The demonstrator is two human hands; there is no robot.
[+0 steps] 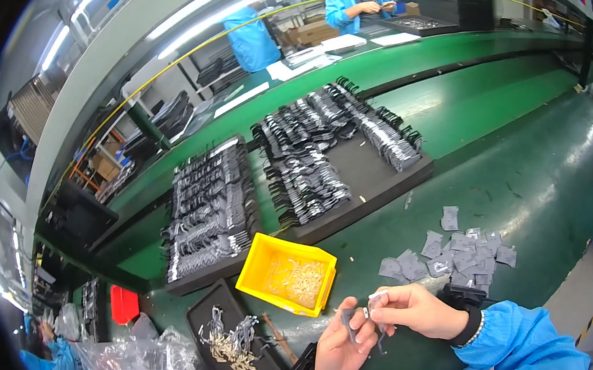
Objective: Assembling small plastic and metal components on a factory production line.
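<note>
Head-worn left fisheye, facing down: fingers [391, 315] near, green bench [553, 179] beyond.

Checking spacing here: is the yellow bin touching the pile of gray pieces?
Apart: the head view shows green tabletop between the yellow bin and gray pile.

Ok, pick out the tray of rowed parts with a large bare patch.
The right tray: its bare dark surface shows beside the parts, while parts nearly fill the left tray.

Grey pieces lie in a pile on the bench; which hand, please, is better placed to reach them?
Probably the right hand: it is nearer the grey pieces, while the left hand is closer to the yellow bin. Both hands seem busy with small parts, though.
</note>
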